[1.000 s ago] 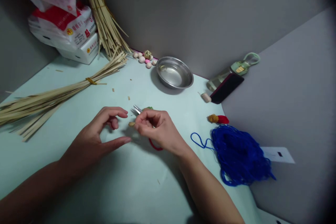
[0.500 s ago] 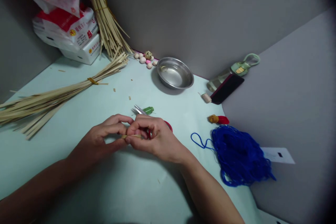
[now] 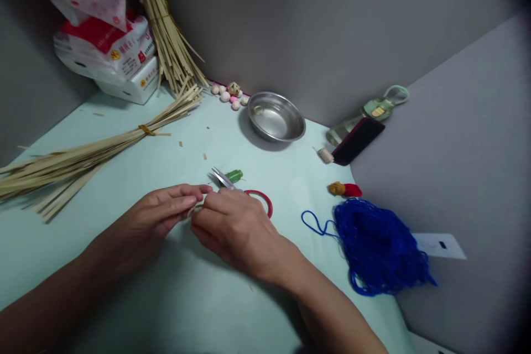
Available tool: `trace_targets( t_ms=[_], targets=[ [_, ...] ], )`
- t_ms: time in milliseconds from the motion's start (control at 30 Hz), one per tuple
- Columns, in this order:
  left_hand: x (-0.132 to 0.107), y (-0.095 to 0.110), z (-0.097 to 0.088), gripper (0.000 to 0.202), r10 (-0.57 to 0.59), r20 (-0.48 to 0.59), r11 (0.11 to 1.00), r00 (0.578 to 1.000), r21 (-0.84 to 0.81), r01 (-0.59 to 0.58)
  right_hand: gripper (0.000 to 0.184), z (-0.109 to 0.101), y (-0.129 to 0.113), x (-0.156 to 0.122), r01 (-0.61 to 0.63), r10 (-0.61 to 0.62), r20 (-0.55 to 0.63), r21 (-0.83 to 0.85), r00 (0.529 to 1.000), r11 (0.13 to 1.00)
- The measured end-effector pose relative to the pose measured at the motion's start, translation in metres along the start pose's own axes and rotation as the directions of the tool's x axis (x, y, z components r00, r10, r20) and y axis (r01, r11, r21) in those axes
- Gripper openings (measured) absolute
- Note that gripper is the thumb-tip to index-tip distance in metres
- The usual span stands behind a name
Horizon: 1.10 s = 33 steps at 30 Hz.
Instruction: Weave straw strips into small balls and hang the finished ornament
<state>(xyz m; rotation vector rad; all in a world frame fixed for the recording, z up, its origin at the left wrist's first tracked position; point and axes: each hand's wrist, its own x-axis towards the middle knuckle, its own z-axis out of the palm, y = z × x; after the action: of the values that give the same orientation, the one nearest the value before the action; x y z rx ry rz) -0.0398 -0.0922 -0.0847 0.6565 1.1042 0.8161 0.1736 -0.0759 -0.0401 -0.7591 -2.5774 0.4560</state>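
My left hand [image 3: 160, 213] and my right hand [image 3: 232, 227] meet over the pale green table [image 3: 124, 287], fingertips pinched together on a short pale straw strip [image 3: 194, 210] that shows only as a sliver between them. Just behind my right hand lie scissors with red handles [image 3: 244, 193], blades pointing back left, and a small green piece [image 3: 234, 175] beside the blades.
A tied bundle of straw strips [image 3: 83, 157] lies at the left, another leans in the corner [image 3: 166, 38] by white bags [image 3: 112, 52]. A steel bowl [image 3: 276, 117], small beads [image 3: 228, 94], a phone [image 3: 357, 139], a red-and-yellow tassel [image 3: 344, 189] and blue yarn [image 3: 377, 246] lie at the right.
My hands came together: the left hand closed from open onto the strip held by the right. Both hands drew slightly toward me, uncovering the scissors' red handles.
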Motion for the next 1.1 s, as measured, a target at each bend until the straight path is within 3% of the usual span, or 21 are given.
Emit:
trace_targets(
  t_ms=[100,233,300,400,467,533,633,733,867,1000,1100],
  targets=[
    [-0.002,0.007,0.006,0.032,0.07,-0.128,0.998,0.989,-0.001,-0.071,0.031,0.003,0.003,0.0,-0.043,0.044,0.03,-0.015,0.999,0.999],
    [-0.003,0.009,0.005,0.039,0.163,-0.194,0.986,0.967,-0.011,-0.168,0.023,0.003,0.009,0.001,-0.205,0.209,0.01,0.262,0.978,0.943],
    [-0.003,0.009,0.002,0.044,0.253,-0.222,0.968,0.942,0.067,-0.244,0.016,0.001,0.013,0.003,-0.319,0.349,0.031,0.485,0.937,0.814],
    [-0.002,0.005,-0.002,0.043,0.402,-0.205,0.903,0.893,0.253,-0.348,0.024,-0.004,0.017,0.007,-0.45,0.55,0.146,0.758,0.822,0.472],
    [0.0,-0.001,-0.005,0.044,0.448,-0.141,0.854,0.883,0.359,-0.376,0.032,-0.006,0.019,0.009,-0.459,0.6,0.215,0.84,0.771,0.289],
    [0.002,-0.008,-0.007,0.048,0.475,-0.063,0.794,0.878,0.46,-0.396,0.034,-0.006,0.02,0.011,-0.446,0.602,0.245,0.871,0.76,0.208],
    [0.005,-0.015,-0.008,0.034,0.497,0.035,0.704,0.867,0.567,-0.426,0.032,-0.003,0.019,0.011,-0.463,0.584,0.286,0.868,0.759,0.176],
    [0.007,-0.017,-0.009,0.025,0.519,0.057,0.672,0.853,0.59,-0.448,0.032,0.0,0.018,0.01,-0.473,0.548,0.33,0.87,0.769,0.141],
    [0.009,-0.017,-0.013,0.028,0.493,0.064,0.72,0.868,0.53,-0.448,0.031,0.001,0.021,0.01,-0.429,0.478,0.34,0.899,0.81,0.087],
    [0.012,-0.01,-0.022,0.036,0.353,0.276,0.8,0.894,0.407,-0.441,0.031,-0.001,0.025,0.009,-0.425,0.465,0.379,0.905,0.8,-0.007],
    [0.013,-0.001,-0.026,0.036,0.245,0.444,0.858,0.862,0.316,-0.406,0.029,-0.002,0.028,0.007,-0.445,0.408,0.442,0.89,0.799,-0.093]
  ],
)
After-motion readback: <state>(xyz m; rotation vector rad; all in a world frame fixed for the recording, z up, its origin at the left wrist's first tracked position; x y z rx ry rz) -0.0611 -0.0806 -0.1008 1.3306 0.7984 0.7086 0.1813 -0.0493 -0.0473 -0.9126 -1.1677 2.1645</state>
